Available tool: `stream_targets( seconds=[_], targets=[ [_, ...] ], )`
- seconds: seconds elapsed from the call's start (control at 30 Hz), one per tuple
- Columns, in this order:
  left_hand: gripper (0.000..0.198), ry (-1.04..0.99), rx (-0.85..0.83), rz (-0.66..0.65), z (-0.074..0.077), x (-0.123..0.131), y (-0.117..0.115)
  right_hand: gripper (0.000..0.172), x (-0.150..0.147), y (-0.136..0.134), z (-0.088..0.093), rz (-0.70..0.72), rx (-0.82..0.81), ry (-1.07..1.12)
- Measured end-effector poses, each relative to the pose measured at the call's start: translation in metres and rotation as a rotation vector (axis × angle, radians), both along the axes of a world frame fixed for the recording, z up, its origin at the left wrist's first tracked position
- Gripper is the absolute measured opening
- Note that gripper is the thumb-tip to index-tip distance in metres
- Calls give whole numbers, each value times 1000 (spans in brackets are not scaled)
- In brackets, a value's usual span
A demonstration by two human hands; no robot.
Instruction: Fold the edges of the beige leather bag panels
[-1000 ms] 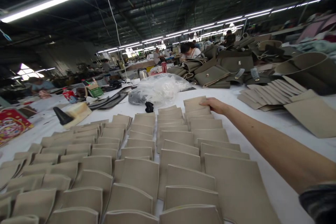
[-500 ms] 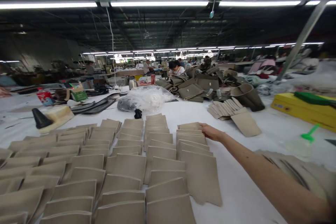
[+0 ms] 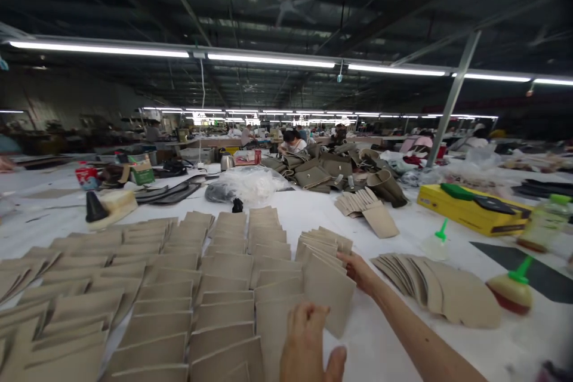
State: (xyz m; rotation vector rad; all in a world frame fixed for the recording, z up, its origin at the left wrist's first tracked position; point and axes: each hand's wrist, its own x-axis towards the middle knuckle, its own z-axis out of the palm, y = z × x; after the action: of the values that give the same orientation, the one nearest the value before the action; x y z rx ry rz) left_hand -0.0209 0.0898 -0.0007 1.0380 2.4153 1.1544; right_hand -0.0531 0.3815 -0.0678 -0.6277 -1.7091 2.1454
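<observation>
Beige flat panels (image 3: pixel 228 271), perhaps leather or fabric, lie overlapped in long rows over the white table. My right hand (image 3: pixel 358 271) is at the right edge of the rightmost row (image 3: pixel 329 280), its fingers closed on the panels' side, with some fingertips hidden. That row sits slanted, its front panel lying over the others. Close to me, my left hand (image 3: pixel 307 340) hovers over the front of the neighbouring row, slightly blurred. Its fingers are bent, the thumb stands apart, and nothing shows in it.
To the right lie fanned beige pieces (image 3: pixel 439 289), a bottle with a green nozzle (image 3: pixel 513 289) and a yellow box (image 3: pixel 470 212). Further back are a smaller beige stack (image 3: pixel 364 209), olive bag-like pieces (image 3: pixel 331 167) and clear plastic (image 3: pixel 246 185). A co-worker (image 3: pixel 293 142) sits beyond.
My left hand has come into view at the bottom. My right hand has moved from the rightmost row's far end down its side, and that row now slants. The view has swung right.
</observation>
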Motion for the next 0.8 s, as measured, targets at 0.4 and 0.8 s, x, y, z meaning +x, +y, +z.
stream_targets(
  seconds=[0.4, 0.8],
  targets=[
    [108, 59, -328, 203, -20, -37, 130, 16, -2, -10, -5, 34, 126, 81],
    [116, 146, -289, 218, -19, 11, 139, 24, 61, -1, -2, 72, 200, 99]
  ],
)
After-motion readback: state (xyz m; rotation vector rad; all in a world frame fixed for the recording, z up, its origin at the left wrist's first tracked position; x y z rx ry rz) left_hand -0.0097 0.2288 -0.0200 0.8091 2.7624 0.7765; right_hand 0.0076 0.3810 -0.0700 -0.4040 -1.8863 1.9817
